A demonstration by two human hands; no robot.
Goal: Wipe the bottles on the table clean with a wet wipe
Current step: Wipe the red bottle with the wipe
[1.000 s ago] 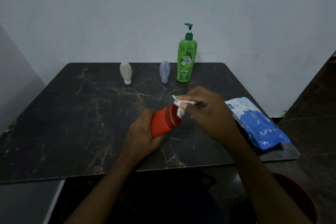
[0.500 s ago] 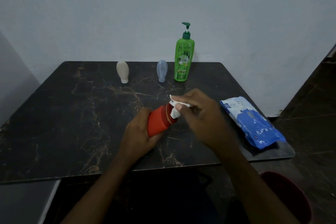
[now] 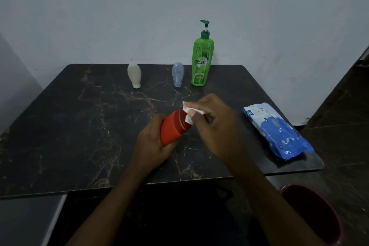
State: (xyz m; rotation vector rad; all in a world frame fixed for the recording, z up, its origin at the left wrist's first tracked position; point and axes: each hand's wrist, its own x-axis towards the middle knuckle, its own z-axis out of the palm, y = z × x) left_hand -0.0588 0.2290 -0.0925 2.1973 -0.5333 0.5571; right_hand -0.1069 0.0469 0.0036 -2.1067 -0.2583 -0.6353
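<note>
My left hand (image 3: 151, 144) grips a red bottle (image 3: 173, 126), tilted with its far end up and to the right, above the middle of the dark marble table (image 3: 79, 136). My right hand (image 3: 214, 126) pinches a white wet wipe (image 3: 189, 113) and presses it against the bottle's far end. At the back of the table stand a cream tube bottle (image 3: 134, 75), a pale blue tube bottle (image 3: 178, 74) and a tall green pump bottle (image 3: 202, 59).
A blue and white pack of wet wipes (image 3: 276, 130) lies on the table's right side. A dark red bin (image 3: 313, 213) sits on the floor at the lower right. A pale wall runs behind the table.
My right hand has shifted the wipe a little around the bottle's far end. The red bottle stays in my left hand at about the same tilt.
</note>
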